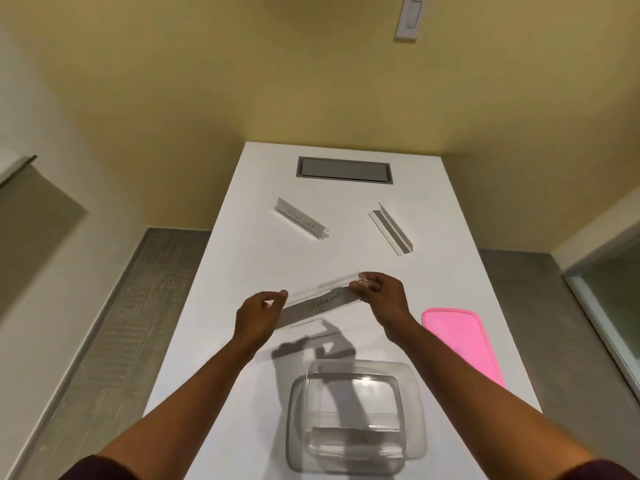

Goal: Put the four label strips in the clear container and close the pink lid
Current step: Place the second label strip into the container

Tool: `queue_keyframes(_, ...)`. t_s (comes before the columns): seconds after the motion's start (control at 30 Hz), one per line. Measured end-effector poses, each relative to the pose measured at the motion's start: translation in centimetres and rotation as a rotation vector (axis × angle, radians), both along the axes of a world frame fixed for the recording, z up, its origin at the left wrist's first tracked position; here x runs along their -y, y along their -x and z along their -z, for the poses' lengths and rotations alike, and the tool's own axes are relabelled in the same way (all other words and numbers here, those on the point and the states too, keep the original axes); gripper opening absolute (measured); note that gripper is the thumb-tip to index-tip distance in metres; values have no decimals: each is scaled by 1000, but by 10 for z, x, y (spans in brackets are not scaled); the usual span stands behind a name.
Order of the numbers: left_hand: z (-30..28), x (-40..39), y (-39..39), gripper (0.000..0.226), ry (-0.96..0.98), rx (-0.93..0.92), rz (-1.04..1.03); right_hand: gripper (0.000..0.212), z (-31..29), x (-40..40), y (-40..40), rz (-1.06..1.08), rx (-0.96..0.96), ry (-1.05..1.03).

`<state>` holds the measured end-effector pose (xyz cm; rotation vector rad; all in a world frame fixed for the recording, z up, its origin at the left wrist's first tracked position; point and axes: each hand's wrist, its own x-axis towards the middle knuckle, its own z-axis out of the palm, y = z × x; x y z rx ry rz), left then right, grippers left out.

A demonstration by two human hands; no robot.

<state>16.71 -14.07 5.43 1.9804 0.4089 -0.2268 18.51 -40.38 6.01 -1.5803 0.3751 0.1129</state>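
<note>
I hold one label strip (320, 301) with handwritten text above the white table, tilted up to the right. My left hand (258, 315) pinches its left end and my right hand (381, 299) pinches its right end. The clear container (356, 417) stands open near the table's front edge, below the held strip; a clear strip seems to lie inside it at the near wall. The pink lid (462, 341) lies flat to the container's right. Two more label strips rest farther back: one at the left (301, 219) and one at the right (390, 228).
A grey rectangular hatch (344, 169) is set into the far end of the white table (249, 258). Yellow walls rise behind the table, with grey floor on both sides. A glass panel stands at the right edge.
</note>
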Motion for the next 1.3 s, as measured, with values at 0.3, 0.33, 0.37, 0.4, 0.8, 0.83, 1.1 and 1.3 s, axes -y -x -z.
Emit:
queue_keyframes(0.3, 6, 7, 26, 54, -558, 223, 492, 14, 2, 19, 38, 161, -70, -140)
queue_keyframes(0.33, 7, 8, 28, 53, -562, 246, 483, 24, 2, 22, 44, 162, -70, -124)
queue_keyframes(0.37, 9, 10, 30, 52, -544, 263, 475, 34, 2, 25, 51, 159, -66, -93)
queue_keyframes(0.4, 10, 11, 31, 52, -512, 270, 473, 43, 3, 29, 57, 146, -54, -50)
queue_keyframes(0.8, 25, 36, 64, 36, -447, 284, 626, 47, 8, 86, 115, -386, 169, 1072)
queue_keyframes(0.83, 27, 39, 68, 36, -447, 286, 633, 47, 8, 87, 119, -405, 166, 1094)
queue_keyframes(1.1, 47, 49, 98, 39, -563, 314, 755, 45, 19, 90, 151, -495, 109, 1171)
queue_keyframes(1.3, 62, 53, 109, 38, -792, 279, 840, 42, 42, 75, 156, -587, -29, 1224)
